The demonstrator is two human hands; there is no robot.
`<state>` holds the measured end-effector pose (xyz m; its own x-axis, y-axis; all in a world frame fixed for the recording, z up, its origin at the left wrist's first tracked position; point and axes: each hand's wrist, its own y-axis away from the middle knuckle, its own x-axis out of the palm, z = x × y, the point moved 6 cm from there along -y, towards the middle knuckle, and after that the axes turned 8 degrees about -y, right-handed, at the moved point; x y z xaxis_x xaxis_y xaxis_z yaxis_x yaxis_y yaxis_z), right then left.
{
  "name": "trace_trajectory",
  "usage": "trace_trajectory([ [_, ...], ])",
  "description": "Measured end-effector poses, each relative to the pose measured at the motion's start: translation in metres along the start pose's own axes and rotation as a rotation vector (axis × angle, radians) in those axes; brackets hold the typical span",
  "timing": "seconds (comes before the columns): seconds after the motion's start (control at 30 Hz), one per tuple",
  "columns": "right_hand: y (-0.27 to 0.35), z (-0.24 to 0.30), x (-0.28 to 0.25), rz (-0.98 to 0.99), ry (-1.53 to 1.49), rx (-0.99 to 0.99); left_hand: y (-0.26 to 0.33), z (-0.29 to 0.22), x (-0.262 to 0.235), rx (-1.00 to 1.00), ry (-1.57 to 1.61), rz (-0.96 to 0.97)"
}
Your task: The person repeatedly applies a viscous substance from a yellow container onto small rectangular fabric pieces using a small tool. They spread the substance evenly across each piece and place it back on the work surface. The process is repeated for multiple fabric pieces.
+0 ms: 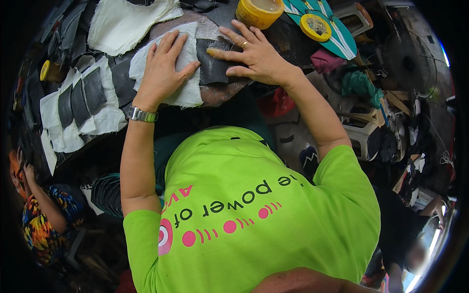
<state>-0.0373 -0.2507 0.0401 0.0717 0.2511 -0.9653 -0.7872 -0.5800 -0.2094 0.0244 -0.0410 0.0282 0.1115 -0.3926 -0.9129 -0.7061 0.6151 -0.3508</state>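
Note:
My left hand (163,74) lies flat, fingers apart, on a white frayed cloth piece (188,95). A metal watch is on that wrist. Beside the cloth is a dark grey, leather-like piece (213,68), whose left edge meets the cloth. My right hand (264,57) is spread over this dark piece's right side, fingertips at or just above it; contact is hard to tell. It wears a ring, and its index fingertip is stained yellow. Neither hand grips anything. Both pieces rest on a worn brown surface (220,95).
Left are dark rectangles on white cloth (115,119), with another white cloth (122,27) behind. A yellow tub (254,19), a yellow round container (312,28) and a teal sheet (344,44) stand back right. A fan (408,61) and a pale stool (359,139) are right. People (53,210) sit nearby.

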Motion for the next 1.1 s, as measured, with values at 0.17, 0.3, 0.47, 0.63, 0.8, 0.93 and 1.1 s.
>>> trace_trajectory([
  [0.17,0.004,0.005,0.006,0.068,-0.064,-0.018,0.000,0.005,0.000,-0.004,0.047,0.048],
  [0.3,0.007,0.006,0.007,0.067,-0.117,-0.044,-0.001,0.005,0.000,0.010,0.058,0.035],
  [0.47,0.013,0.019,0.004,0.070,-0.110,-0.066,-0.001,0.007,0.001,0.013,0.059,0.058],
  [0.63,0.023,0.042,0.000,0.092,-0.278,-0.073,-0.001,0.008,0.003,0.011,0.059,0.075],
  [0.8,0.021,0.021,-0.016,-0.152,-0.708,0.004,-0.001,0.007,0.002,0.011,0.049,0.071],
  [0.93,0.013,-0.006,-0.005,-0.257,-0.516,0.275,-0.001,0.007,0.002,-0.001,0.047,0.085],
  [1.1,0.015,0.005,0.007,-0.140,0.046,0.258,0.000,0.007,0.002,-0.011,0.060,0.089],
])
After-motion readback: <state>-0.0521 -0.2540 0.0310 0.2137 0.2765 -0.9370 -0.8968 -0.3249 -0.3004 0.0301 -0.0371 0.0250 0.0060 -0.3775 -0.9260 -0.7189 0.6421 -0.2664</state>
